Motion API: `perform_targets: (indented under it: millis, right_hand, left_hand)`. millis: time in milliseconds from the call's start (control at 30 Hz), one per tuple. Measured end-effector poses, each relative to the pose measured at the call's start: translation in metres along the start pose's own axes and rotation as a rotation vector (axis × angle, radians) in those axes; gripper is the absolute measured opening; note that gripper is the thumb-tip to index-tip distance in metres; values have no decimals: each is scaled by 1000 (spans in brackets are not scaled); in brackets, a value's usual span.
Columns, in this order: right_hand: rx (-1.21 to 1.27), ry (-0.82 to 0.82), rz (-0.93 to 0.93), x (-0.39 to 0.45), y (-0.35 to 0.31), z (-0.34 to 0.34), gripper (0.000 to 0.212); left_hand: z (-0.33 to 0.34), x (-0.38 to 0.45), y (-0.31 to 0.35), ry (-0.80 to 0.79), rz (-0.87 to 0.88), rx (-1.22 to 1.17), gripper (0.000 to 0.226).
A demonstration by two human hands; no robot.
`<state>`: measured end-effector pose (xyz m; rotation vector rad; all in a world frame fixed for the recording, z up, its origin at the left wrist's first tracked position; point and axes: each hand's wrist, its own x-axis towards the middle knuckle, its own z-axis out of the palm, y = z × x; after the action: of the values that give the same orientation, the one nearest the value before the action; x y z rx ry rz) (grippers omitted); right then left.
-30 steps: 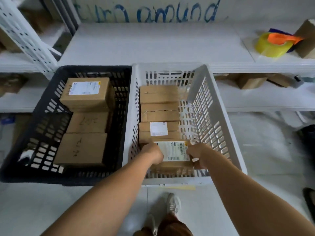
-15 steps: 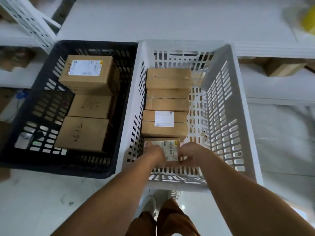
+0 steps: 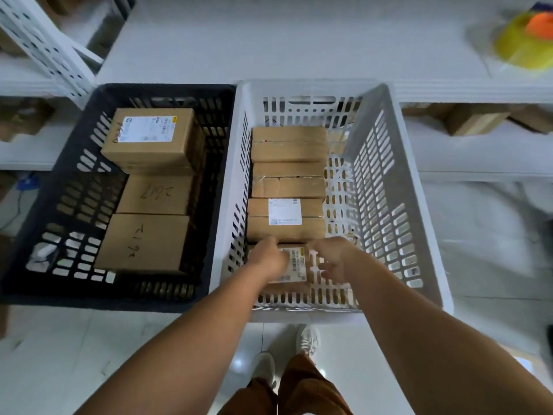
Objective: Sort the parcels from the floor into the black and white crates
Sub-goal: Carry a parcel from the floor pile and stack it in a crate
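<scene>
White shelves [image 3: 269, 40] back both crates; tape [image 3: 520, 46] sits far right. Both hands' fingers hold a parcel [image 3: 294, 265] at the white crate's [image 3: 419, 235] near wall, behind stacked boxes [image 3: 287, 187].

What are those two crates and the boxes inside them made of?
The white crate and black crate look like moulded plastic with a matte finish: their walls are pierced by regular slots. The parcels, such as the one with the white label, appear to be plain brown cardboard; some seem wrapped in glossy clear tape.
</scene>
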<state>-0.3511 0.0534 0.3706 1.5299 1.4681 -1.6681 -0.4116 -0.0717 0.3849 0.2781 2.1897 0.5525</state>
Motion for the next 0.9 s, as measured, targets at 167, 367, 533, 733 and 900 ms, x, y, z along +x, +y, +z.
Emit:
perform_targets:
  millis: [167,367,533,733,900]
  right_hand:
    - [158,180,-191,-28,4,-20,18]
    - [303,387,-369,-90,18,-40,31]
    - [588,579,-463,-134,51,-64,36]
    - [848,726,-452,-165,115,-105,47]
    - [1022,811,-363,-179,178,-143,31]
  left_hand:
    - [-3,-16,21,129,115,-223,40]
    - [8,-50,58,168,327,-280,35]
    - [39,-82,89,64,513,-300,38]
    - [99,-124,120,-112,664,-268,39]
    - [162,-150,138,-237,700,-234,35]
